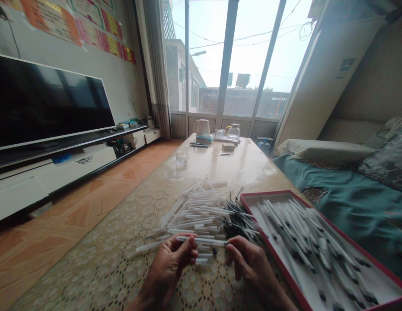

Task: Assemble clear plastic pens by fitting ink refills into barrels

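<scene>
Here we go, one head-worn view, facing forward and down along the table (100, 255), with the window (246, 56) at top centre. Left hand (177, 257) and right hand (249, 259) loom close at lower centre, while the table's far end sits well away, mid-frame.

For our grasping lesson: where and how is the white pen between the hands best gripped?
Probably at the middle of the pen, pinched from above: it is slender and runs crosswise, with the left hand and right hand toward its ends.
</scene>
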Available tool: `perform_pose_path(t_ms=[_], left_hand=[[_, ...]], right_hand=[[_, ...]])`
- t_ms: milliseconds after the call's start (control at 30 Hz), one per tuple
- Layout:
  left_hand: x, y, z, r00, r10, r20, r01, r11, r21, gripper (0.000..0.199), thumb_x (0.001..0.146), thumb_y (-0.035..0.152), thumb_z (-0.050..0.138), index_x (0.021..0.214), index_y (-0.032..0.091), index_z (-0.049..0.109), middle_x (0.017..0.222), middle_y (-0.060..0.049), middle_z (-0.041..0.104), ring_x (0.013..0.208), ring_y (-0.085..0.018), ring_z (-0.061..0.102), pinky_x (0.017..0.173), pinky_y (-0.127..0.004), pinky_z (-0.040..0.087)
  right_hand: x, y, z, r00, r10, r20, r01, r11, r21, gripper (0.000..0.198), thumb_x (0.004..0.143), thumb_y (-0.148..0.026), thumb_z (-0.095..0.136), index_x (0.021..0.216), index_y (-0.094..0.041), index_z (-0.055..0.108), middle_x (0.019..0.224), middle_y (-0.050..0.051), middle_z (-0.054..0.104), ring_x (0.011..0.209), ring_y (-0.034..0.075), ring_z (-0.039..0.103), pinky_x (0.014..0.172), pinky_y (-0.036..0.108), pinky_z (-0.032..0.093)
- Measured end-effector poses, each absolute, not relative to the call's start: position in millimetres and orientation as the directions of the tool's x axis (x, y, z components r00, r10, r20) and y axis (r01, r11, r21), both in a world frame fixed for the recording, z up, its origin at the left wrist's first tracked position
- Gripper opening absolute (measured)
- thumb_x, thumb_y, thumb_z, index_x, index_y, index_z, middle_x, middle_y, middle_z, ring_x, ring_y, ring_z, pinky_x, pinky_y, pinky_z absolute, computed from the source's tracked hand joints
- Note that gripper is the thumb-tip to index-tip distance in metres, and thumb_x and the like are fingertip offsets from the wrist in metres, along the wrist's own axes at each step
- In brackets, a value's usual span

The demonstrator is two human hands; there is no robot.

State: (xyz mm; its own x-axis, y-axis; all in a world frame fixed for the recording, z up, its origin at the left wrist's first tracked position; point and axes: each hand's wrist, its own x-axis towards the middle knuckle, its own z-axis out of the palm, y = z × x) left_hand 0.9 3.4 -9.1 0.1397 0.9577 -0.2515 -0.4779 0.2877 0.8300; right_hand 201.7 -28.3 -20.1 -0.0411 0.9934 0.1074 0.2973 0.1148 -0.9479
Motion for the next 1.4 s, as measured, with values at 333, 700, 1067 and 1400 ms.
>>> perform_pose_path(t_ms=[333, 700, 1067, 1400], left_hand=[[1.0, 1.8, -5.5, 0.132, 0.957, -0.257, -0.462, 0.288, 0.839, 0.035, 0.050, 0.035, 0.092, 0.071, 0.014, 0.074, 0.057, 0.002, 0.067, 0.049, -0.009, 0.058, 0.050, -0.019, 0.048], [0.6, 3.4, -5.1, 0.132, 0.957, -0.259, -0.444, 0.291, 0.847, 0.035, 0.048, 0.035, 0.092, 0.069, 0.014, 0.073, 0.054, 0.002, 0.067, 0.047, -0.009, 0.057, 0.049, -0.019, 0.048], [1.4, 3.6, -8.4, 0.142, 0.955, -0.260, -0.443, 0.297, 0.846, 0.035, 0.049, 0.035, 0.092, 0.070, 0.014, 0.074, 0.054, 0.002, 0.067, 0.047, -0.008, 0.057, 0.048, -0.018, 0.046], [2.0, 3.8, -8.5, 0.141, 0.953, -0.269, -0.441, 0.304, 0.845, 0.035, 0.049, 0.036, 0.092, 0.070, 0.015, 0.074, 0.054, 0.003, 0.067, 0.048, -0.009, 0.058, 0.048, -0.018, 0.046]], right_hand=[[201.5, -27.7, -25.1, -0.025, 0.986, 0.166, 0.313, 0.165, -0.935, 0.048, 0.088, -0.063, 0.046, 0.085, -0.017, 0.059, 0.060, 0.000, 0.062, 0.038, 0.009, 0.045, 0.039, 0.020, 0.033], [204.0, -27.4, -21.6, -0.044, 0.991, 0.125, 0.280, 0.132, -0.951, 0.048, 0.089, -0.061, 0.045, 0.076, -0.017, 0.059, 0.058, 0.000, 0.058, 0.039, 0.008, 0.043, 0.039, 0.020, 0.032], [203.8, -27.0, -23.7, -0.057, 0.990, 0.128, 0.322, 0.140, -0.936, 0.051, 0.093, -0.060, 0.036, 0.073, -0.018, 0.054, 0.056, 0.000, 0.061, 0.034, 0.007, 0.043, 0.037, 0.019, 0.030], [203.9, -27.5, -21.4, -0.044, 0.973, 0.225, 0.447, 0.220, -0.867, 0.055, 0.096, -0.057, 0.033, 0.062, -0.019, 0.055, 0.050, 0.000, 0.058, 0.044, 0.011, 0.051, 0.043, 0.020, 0.036]])
